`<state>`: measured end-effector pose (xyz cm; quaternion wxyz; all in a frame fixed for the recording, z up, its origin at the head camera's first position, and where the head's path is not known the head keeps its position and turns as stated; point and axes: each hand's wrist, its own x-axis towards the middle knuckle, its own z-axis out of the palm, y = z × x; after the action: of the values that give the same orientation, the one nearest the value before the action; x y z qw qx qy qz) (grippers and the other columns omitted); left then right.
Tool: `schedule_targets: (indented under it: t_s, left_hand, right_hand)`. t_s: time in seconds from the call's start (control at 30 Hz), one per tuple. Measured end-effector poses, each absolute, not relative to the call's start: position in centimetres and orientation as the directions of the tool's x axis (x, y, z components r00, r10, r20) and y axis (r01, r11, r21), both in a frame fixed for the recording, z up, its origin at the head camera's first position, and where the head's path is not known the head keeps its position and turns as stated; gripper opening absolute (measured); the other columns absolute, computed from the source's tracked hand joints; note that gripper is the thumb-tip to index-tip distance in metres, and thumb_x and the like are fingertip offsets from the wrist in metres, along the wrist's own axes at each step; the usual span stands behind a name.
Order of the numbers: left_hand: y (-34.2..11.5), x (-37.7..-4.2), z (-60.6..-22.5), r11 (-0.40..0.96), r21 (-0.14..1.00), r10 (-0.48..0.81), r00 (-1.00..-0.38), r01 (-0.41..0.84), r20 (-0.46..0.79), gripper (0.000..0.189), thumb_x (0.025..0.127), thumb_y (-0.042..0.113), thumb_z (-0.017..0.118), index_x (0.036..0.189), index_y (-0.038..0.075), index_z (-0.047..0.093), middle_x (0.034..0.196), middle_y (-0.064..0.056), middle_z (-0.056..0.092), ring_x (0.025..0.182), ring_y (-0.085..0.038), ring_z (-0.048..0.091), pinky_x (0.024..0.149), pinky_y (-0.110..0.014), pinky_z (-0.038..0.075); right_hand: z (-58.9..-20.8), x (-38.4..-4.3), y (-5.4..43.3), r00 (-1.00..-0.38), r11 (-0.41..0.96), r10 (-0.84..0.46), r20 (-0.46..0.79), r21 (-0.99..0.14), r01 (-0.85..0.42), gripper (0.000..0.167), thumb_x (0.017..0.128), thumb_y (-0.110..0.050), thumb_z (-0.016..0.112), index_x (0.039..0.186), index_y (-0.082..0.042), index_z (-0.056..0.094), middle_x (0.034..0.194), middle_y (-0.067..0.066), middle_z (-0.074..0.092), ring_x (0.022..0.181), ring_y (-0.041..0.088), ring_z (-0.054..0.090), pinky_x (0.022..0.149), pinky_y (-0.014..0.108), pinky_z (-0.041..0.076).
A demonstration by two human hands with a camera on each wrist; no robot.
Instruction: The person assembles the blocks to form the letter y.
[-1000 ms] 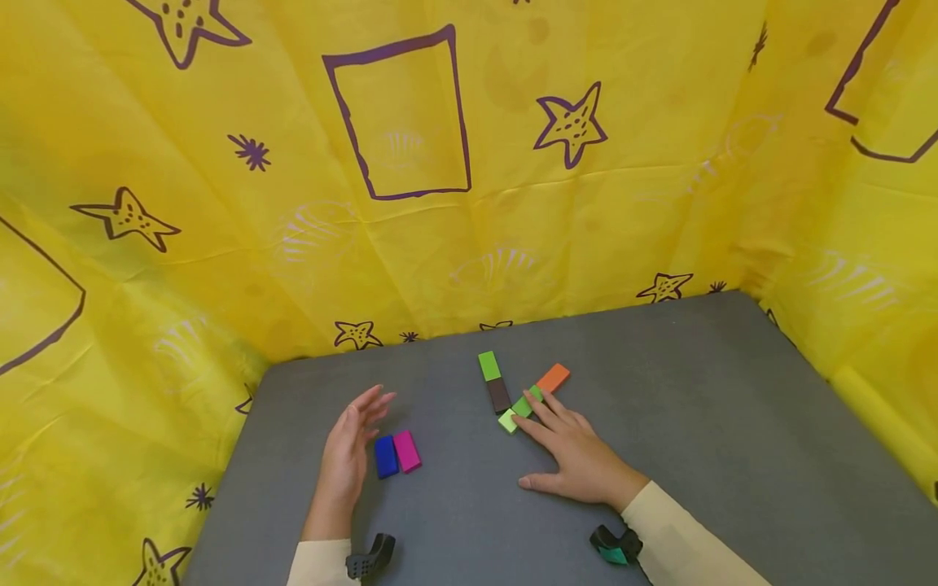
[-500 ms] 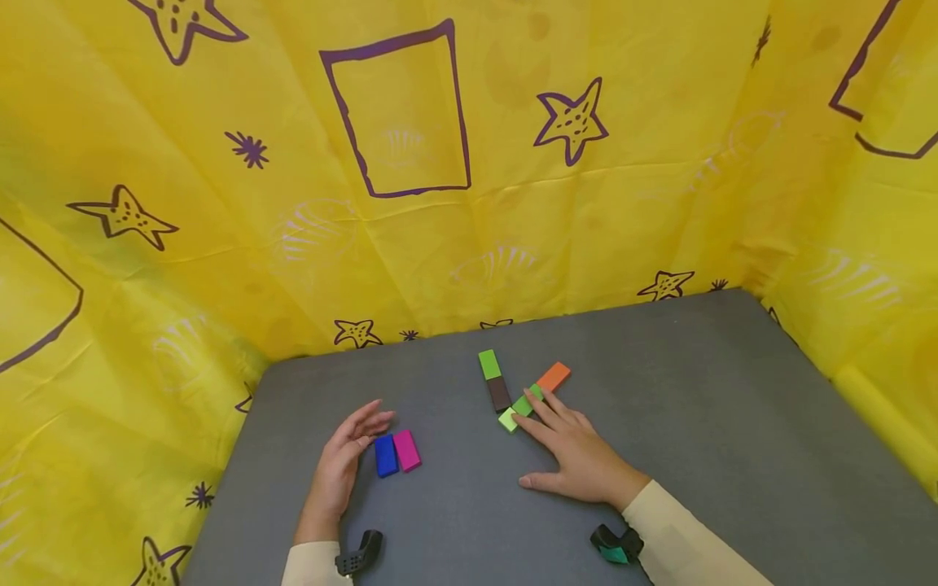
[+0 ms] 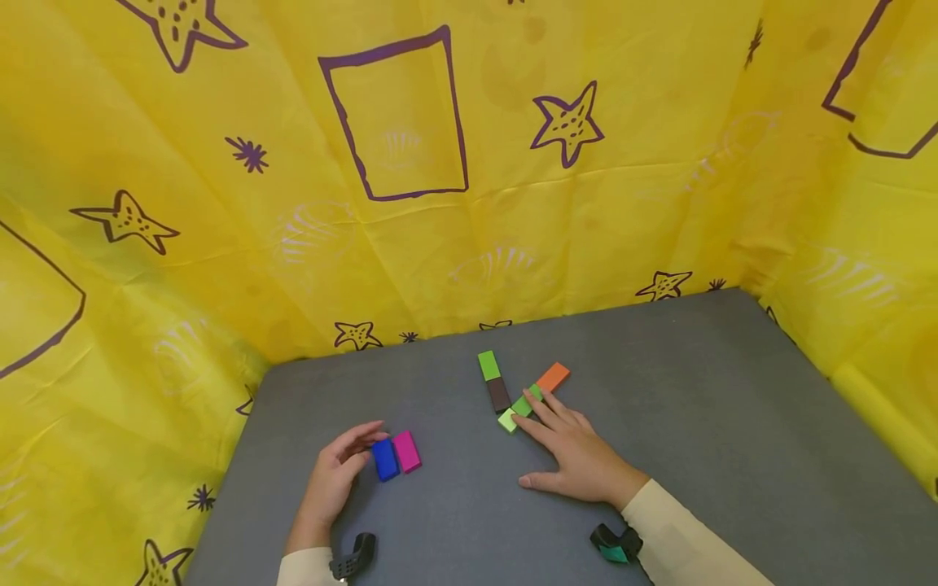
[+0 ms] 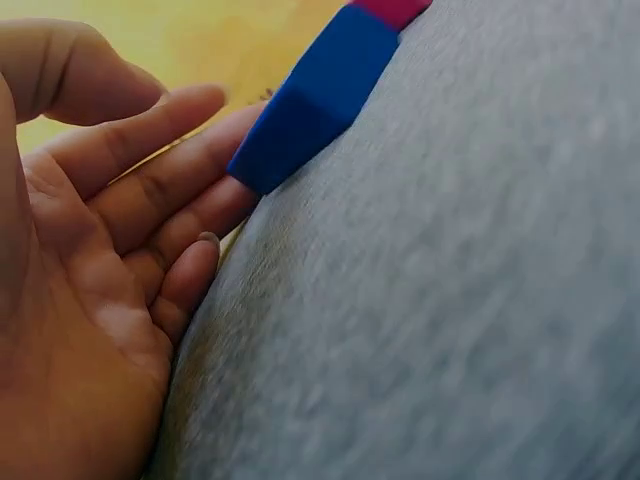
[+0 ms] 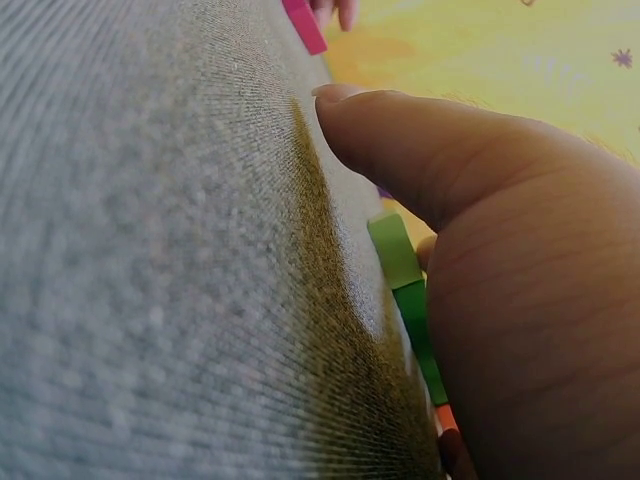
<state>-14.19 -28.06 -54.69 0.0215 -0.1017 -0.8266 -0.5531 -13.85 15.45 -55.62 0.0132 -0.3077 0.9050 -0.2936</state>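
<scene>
My left hand (image 3: 330,482) is beside a blue block (image 3: 385,461), fingers loosely bent with their tips at its far left corner. In the left wrist view, the thumb stays apart from the blue block (image 4: 325,95). A magenta block (image 3: 407,452) lies just right of the blue one. My right hand (image 3: 582,462) rests with spread fingers, index and middle tips on a slanting row. That row has a pale green block (image 3: 507,421), a green block (image 3: 522,406) partly under the fingers, and an orange block (image 3: 553,377).
A dark brown block (image 3: 498,395) and a bright green block (image 3: 488,365) form a second line, meeting the row near the pale green end. The grey table (image 3: 703,391) is backed by a yellow patterned cloth (image 3: 410,260). Each wrist wears a black band.
My left hand has lowered toward the blue block, its fingers bending in to the block's far corner. The blue block has shifted slightly toward me. The right hand stays in place.
</scene>
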Motion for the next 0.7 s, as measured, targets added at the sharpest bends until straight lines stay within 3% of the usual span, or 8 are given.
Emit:
schedule_targets:
  t_s: [0.13, 0.33, 0.57, 0.7]
  left_hand:
    - [-28.3, -13.9, -54.6, 0.363, 0.911, 0.131, -0.979, 0.194, 0.156, 0.043, 0.099, -0.014, 0.057, 0.137, -0.002, 0.072, 0.120, -0.018, 0.077, 0.114, -0.023, 0.069, 0.092, -0.022, 0.050]
    - [-28.4, -13.6, -54.4, 0.350, 0.918, 0.196, -0.973, 0.185, 0.121, 0.056, 0.092, -0.020, 0.054, 0.141, 0.001, 0.070, 0.129, -0.016, 0.075, 0.122, -0.028, 0.066, 0.101, -0.024, 0.047]
    - [-28.5, -12.9, -54.0, 0.425, 0.899, 0.146, -0.988, 0.106, 0.048, 0.054, 0.090, -0.017, 0.067, 0.138, 0.008, 0.074, 0.116, -0.006, 0.078, 0.119, -0.025, 0.066, 0.102, -0.022, 0.042]
    - [-28.9, -12.6, -53.9, 0.413, 0.903, 0.172, -0.984, 0.116, 0.048, 0.048, 0.092, -0.012, 0.074, 0.137, 0.004, 0.073, 0.111, -0.011, 0.076, 0.113, -0.026, 0.067, 0.102, -0.021, 0.042]
  right_hand:
    - [-55.6, -13.8, 15.5, -0.809, 0.634, -0.564, 0.164, -0.541, -0.552, 0.090, 0.097, -0.064, 0.075, 0.169, -0.018, 0.045, 0.179, 0.013, 0.020, 0.164, 0.039, 0.009, 0.116, 0.073, 0.028]
    - [-55.7, -13.8, 15.5, -0.809, 0.630, -0.562, 0.172, -0.544, -0.554, 0.091, 0.097, -0.064, 0.076, 0.168, -0.017, 0.045, 0.179, 0.012, 0.020, 0.164, 0.039, 0.009, 0.116, 0.073, 0.028]
    - [-55.6, -13.8, 15.5, -0.809, 0.637, -0.568, 0.152, -0.541, -0.549, 0.091, 0.097, -0.066, 0.074, 0.169, -0.018, 0.044, 0.180, 0.012, 0.019, 0.165, 0.038, 0.008, 0.117, 0.072, 0.028]
    - [-55.4, -13.8, 15.5, -0.809, 0.638, -0.568, 0.150, -0.540, -0.548, 0.091, 0.097, -0.065, 0.075, 0.169, -0.018, 0.045, 0.179, 0.012, 0.019, 0.165, 0.038, 0.009, 0.117, 0.071, 0.028]
